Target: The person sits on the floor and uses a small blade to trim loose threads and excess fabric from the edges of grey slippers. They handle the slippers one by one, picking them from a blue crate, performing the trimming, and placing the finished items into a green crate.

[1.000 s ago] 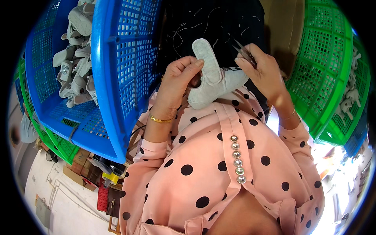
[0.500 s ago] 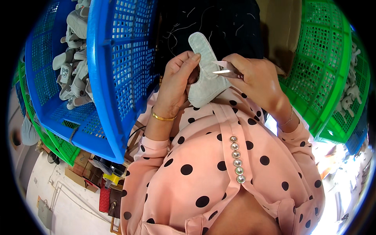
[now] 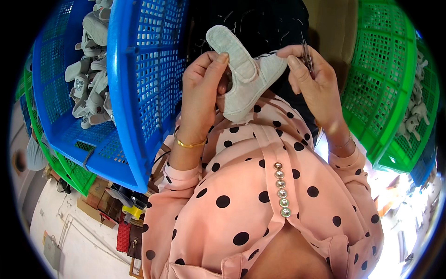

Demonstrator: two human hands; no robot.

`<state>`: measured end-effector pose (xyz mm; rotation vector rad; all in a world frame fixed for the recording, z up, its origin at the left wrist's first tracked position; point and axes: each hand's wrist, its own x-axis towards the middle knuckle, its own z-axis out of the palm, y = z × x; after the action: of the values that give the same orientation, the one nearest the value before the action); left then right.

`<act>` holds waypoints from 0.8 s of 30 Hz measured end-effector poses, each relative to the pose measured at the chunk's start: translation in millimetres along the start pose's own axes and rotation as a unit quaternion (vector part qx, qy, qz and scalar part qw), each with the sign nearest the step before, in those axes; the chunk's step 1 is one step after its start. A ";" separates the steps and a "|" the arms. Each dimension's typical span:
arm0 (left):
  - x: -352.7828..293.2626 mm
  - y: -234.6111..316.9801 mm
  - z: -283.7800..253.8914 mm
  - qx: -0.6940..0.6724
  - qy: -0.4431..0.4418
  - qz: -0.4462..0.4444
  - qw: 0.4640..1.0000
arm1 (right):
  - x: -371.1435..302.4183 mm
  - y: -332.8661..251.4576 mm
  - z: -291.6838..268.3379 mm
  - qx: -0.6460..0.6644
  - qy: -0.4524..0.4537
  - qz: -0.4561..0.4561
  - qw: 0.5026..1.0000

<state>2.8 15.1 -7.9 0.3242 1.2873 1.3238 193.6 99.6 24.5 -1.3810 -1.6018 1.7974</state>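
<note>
A small pale grey fabric baby shoe (image 3: 258, 88) is held up over my lap, its long strap flap pointing up and away. My left hand (image 3: 202, 86) is closed on it, the thumb pressed on the flap and the fingers hidden behind it or in the opening. My right hand (image 3: 318, 79) keeps thread snips (image 3: 306, 56) in its palm, the thin blades pointing up away from me. Its thumb and index fingertip meet at the right end of the shoe. Whether they pinch fabric or a thread there is too small to tell.
A blue plastic basket (image 3: 121, 93) on the left holds several similar shoes (image 3: 95, 83). On the right stands a green basket (image 3: 378, 88), with more pale pieces (image 3: 416, 111) beyond it. Loose thread ends lie on the dark cloth (image 3: 260, 28) over my lap.
The snips' blades have left the shoe and swung upright in my right hand, which has moved up and right to the shoe's end. My left hand has turned the shoe, showing its side.
</note>
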 end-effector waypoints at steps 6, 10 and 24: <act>-23.2 5.3 27.1 0.298 0.019 0.221 0.928 | 4.2 -14.8 29.7 -0.077 0.026 -0.152 0.985; -23.0 -8.5 27.1 0.421 -0.054 0.366 0.828 | 17.9 1.1 27.2 -0.096 0.065 -0.173 0.978; 9.5 -8.6 33.6 0.489 -0.146 0.261 0.820 | 30.0 57.7 -18.8 0.387 -0.205 0.018 0.899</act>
<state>32.2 35.9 -7.7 1.6344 1.5790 0.8546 214.2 116.7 -37.6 -0.6871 -0.8072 2.4691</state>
